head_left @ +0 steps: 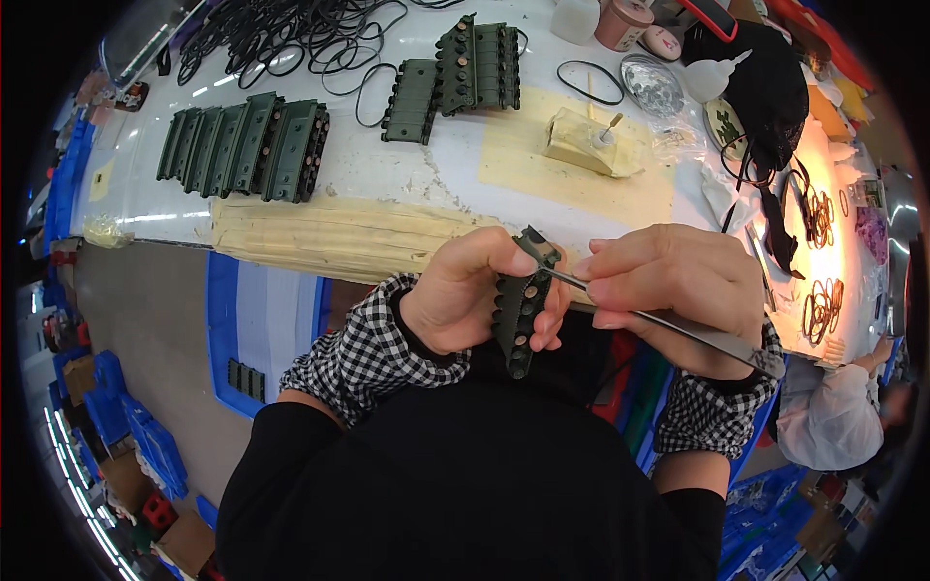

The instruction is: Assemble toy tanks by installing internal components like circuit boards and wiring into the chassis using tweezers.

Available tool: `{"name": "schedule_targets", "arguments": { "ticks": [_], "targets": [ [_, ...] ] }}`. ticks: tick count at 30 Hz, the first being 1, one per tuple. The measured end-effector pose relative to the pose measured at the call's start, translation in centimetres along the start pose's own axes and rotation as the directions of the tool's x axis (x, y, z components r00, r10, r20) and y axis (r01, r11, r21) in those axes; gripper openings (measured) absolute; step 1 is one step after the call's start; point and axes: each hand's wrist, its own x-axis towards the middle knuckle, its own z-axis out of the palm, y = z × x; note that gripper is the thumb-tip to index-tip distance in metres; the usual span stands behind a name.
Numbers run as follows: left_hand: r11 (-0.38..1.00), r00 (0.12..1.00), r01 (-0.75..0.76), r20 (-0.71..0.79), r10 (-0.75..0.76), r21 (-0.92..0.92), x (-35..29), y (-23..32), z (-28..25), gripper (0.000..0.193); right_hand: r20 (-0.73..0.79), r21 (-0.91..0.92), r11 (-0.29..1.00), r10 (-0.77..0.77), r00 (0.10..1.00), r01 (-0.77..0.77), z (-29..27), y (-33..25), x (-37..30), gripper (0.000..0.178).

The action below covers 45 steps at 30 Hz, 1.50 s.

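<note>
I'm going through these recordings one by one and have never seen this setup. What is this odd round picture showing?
No robot here: a person works bare-handed. The single picture comes from a wide fisheye camera worn on the head, looking down, so straight edges bend.

The left hand holds a dark-green toothed part. The right hand grips a slim metal tool, its narrow end at that part.

On the white table lie two groups of similar green parts, tangled black cords and a tape-covered block.
</note>
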Motion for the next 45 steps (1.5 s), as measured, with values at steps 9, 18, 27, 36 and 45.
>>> {"name": "schedule_targets", "arguments": {
  "ticks": [9, 18, 27, 36, 45],
  "targets": [
    [0.998, 0.998, -0.035, -0.045, 0.033, -0.057, 0.1, -0.3, -0.1, 0.039, 0.052, -0.100, 0.991, -0.085, 0.995, 0.090, -0.2, 0.8, 0.2, 0.018],
    [0.995, 0.994, -0.096, -0.044, 0.098, 0.036, 0.1, 0.2, -0.1, 0.035, -0.097, 0.065, 0.998, 0.028, 0.995, -0.022, 0.5, 0.7, -0.5, 0.018],
    [0.965, 0.960, -0.263, 0.097, 0.262, -0.003, 1.1, 0.8, 0.2, 0.038, -0.543, 0.486, 0.867, 0.200, 0.816, 0.111, 7.4, 0.4, -2.1, 0.018],
    [0.962, 0.957, -0.272, 0.105, 0.270, 0.010, 1.1, 0.8, 0.2, 0.038, -0.559, 0.556, 0.826, 0.287, 0.778, 0.095, 8.0, 0.1, -1.6, 0.017],
    [0.970, 0.970, -0.242, 0.029, 0.242, -0.008, 0.9, 0.7, -0.1, 0.038, -0.519, 0.021, 0.991, -0.099, 0.849, 0.129, 7.5, 1.6, -1.8, 0.017]
  ]
}}
